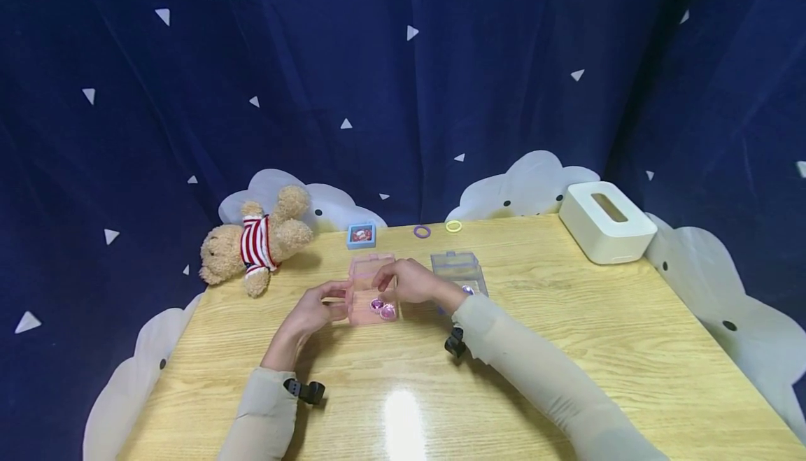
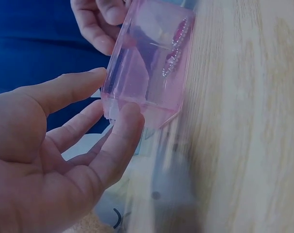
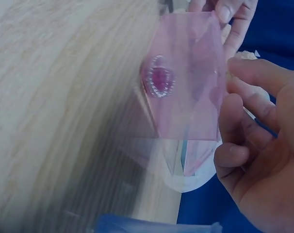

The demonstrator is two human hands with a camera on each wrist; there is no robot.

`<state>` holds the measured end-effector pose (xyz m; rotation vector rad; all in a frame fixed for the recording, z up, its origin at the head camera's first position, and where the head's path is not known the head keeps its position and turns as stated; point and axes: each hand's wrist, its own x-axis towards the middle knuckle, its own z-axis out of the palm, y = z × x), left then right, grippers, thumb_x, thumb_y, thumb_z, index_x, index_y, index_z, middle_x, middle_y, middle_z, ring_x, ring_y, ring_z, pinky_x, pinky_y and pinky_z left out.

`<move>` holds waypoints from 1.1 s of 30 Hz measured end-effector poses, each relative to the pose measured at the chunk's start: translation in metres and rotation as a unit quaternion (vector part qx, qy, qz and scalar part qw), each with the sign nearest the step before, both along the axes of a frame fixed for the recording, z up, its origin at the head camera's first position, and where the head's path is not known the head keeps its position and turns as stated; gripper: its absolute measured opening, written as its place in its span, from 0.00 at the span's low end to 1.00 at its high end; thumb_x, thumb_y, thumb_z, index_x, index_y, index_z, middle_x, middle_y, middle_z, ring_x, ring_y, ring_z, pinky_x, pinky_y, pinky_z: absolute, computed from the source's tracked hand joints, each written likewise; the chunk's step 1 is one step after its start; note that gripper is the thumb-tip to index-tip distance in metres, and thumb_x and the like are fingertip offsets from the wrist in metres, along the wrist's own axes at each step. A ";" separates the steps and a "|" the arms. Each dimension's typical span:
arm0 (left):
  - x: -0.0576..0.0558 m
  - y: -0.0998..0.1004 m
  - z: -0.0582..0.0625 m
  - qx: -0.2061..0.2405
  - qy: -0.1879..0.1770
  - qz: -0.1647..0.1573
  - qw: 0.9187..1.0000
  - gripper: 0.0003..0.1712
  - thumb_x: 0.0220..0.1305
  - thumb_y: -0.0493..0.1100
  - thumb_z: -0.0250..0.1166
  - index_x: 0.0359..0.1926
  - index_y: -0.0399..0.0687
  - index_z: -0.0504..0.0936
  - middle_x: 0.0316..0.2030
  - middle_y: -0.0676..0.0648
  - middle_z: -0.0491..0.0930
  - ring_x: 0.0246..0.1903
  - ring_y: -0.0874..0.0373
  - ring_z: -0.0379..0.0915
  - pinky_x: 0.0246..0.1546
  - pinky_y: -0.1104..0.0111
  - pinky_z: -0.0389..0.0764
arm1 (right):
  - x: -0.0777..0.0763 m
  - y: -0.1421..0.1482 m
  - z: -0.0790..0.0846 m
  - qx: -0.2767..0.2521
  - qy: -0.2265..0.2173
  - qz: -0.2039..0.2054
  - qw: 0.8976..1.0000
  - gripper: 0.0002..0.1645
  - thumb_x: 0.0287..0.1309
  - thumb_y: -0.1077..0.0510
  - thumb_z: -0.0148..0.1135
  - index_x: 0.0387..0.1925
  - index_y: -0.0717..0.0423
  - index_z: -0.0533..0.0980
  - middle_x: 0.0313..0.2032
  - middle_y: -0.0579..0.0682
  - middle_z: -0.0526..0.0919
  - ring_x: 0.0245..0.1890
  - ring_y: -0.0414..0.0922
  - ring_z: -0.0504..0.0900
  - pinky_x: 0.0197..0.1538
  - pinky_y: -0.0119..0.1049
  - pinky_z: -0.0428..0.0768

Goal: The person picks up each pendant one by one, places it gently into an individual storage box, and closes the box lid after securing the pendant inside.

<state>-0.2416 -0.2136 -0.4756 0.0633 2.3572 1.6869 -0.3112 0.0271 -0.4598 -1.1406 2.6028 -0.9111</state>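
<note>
A translucent pink box (image 1: 362, 317) with its lid raised stands on the table. Inside it lie a purple gem piece (image 1: 376, 304) and a pink gem piece (image 1: 387, 312) edged with clear beads, also visible through the box wall in the right wrist view. My left hand (image 1: 317, 306) holds the box at its left side, thumb at the rim and a fingertip against the wall. Over the box's right side hovers my right hand (image 1: 412, 282), its fingers bent and its thumb close to the index finger (image 3: 253, 94). Whether anything sits between those fingertips is unclear.
Right of the pink box stands a clear bluish box (image 1: 455, 261) with a gem piece (image 1: 467, 290), partly behind my right wrist. Farther back are a small blue-framed box (image 1: 361, 235), a purple ring (image 1: 415, 231) and a yellow ring (image 1: 448, 226). A teddy bear (image 1: 256, 243) and a white tissue box (image 1: 607, 240) flank them.
</note>
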 end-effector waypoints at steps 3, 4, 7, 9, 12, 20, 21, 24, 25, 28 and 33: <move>-0.001 0.000 0.000 0.000 0.003 0.004 1.000 0.30 0.64 0.28 0.62 0.68 0.35 0.70 0.59 0.29 0.73 0.54 0.38 0.77 0.50 0.62 0.84 | -0.003 0.002 0.003 -0.023 -0.012 -0.008 1.000 0.13 0.55 0.60 0.69 0.44 0.58 0.84 0.34 0.45 0.89 0.35 0.37 0.82 0.39 0.28 0.77; -0.001 0.000 0.000 0.000 0.003 0.005 1.000 0.30 0.64 0.28 0.62 0.68 0.35 0.70 0.59 0.29 0.74 0.54 0.38 0.78 0.50 0.62 0.84 | -0.003 0.003 0.004 -0.029 -0.016 -0.011 0.999 0.13 0.56 0.60 0.69 0.44 0.59 0.84 0.34 0.46 0.89 0.35 0.37 0.82 0.39 0.27 0.77; -0.001 0.000 0.001 -0.006 0.004 0.008 1.000 0.30 0.63 0.27 0.63 0.67 0.35 0.71 0.59 0.30 0.74 0.53 0.40 0.78 0.50 0.63 0.84 | -0.006 0.005 0.005 -0.043 -0.025 -0.028 0.998 0.12 0.56 0.60 0.67 0.43 0.59 0.84 0.34 0.46 0.89 0.36 0.37 0.83 0.39 0.27 0.77; -0.001 0.000 0.001 -0.009 0.004 0.008 1.000 0.30 0.63 0.27 0.63 0.67 0.35 0.71 0.59 0.30 0.74 0.53 0.41 0.78 0.50 0.63 0.84 | -0.009 0.007 0.006 -0.049 -0.028 -0.045 0.997 0.12 0.57 0.59 0.67 0.43 0.58 0.84 0.34 0.46 0.89 0.36 0.37 0.82 0.40 0.28 0.77; -0.001 0.000 0.002 -0.012 0.004 0.007 1.000 0.30 0.64 0.28 0.63 0.67 0.35 0.71 0.59 0.31 0.74 0.53 0.41 0.78 0.50 0.64 0.83 | -0.012 0.008 0.006 -0.056 -0.039 -0.077 0.995 0.11 0.57 0.56 0.68 0.42 0.54 0.85 0.33 0.45 0.88 0.36 0.37 0.81 0.40 0.29 0.76; 0.000 0.000 0.001 -0.015 0.009 0.000 1.000 0.29 0.65 0.29 0.62 0.67 0.35 0.71 0.60 0.30 0.74 0.54 0.40 0.78 0.50 0.63 0.83 | -0.021 0.012 0.002 -0.070 -0.074 -0.144 0.984 0.14 0.57 0.53 0.69 0.44 0.54 0.84 0.31 0.45 0.84 0.29 0.39 0.79 0.34 0.29 0.75; 0.000 -0.001 0.001 -0.017 0.012 -0.001 1.000 0.29 0.65 0.29 0.63 0.67 0.35 0.71 0.60 0.30 0.74 0.53 0.40 0.78 0.50 0.63 0.83 | -0.021 0.012 0.001 -0.073 -0.083 -0.148 0.983 0.15 0.58 0.53 0.69 0.45 0.55 0.84 0.31 0.45 0.84 0.28 0.42 0.81 0.33 0.29 0.75; 0.000 -0.001 0.000 -0.020 0.019 -0.006 1.000 0.29 0.64 0.30 0.64 0.66 0.34 0.71 0.59 0.29 0.74 0.51 0.42 0.79 0.50 0.63 0.83 | -0.022 0.013 -0.001 -0.078 -0.105 -0.156 0.979 0.17 0.58 0.53 0.68 0.47 0.57 0.83 0.28 0.46 0.83 0.27 0.51 0.85 0.29 0.29 0.75; -0.001 -0.002 0.000 -0.020 0.021 -0.009 1.000 0.29 0.64 0.31 0.64 0.66 0.34 0.71 0.59 0.29 0.74 0.51 0.42 0.79 0.50 0.63 0.83 | -0.023 0.013 -0.001 -0.078 -0.109 -0.158 0.978 0.18 0.58 0.53 0.68 0.47 0.58 0.83 0.27 0.46 0.83 0.27 0.54 0.86 0.28 0.29 0.74; -0.001 -0.002 -0.001 -0.024 0.026 -0.013 0.999 0.30 0.64 0.32 0.64 0.67 0.34 0.71 0.59 0.29 0.74 0.50 0.45 0.79 0.49 0.64 0.82 | -0.023 0.013 -0.003 -0.074 -0.119 -0.162 0.977 0.18 0.59 0.53 0.68 0.48 0.58 0.82 0.24 0.45 0.81 0.29 0.60 0.86 0.25 0.29 0.71; -0.001 -0.002 -0.002 -0.030 0.027 -0.015 0.999 0.30 0.65 0.32 0.64 0.67 0.34 0.70 0.58 0.29 0.74 0.48 0.48 0.79 0.47 0.65 0.82 | -0.026 0.012 -0.006 -0.071 -0.130 -0.166 0.975 0.19 0.61 0.54 0.67 0.50 0.60 0.80 0.24 0.47 0.82 0.29 0.61 0.86 0.23 0.28 0.69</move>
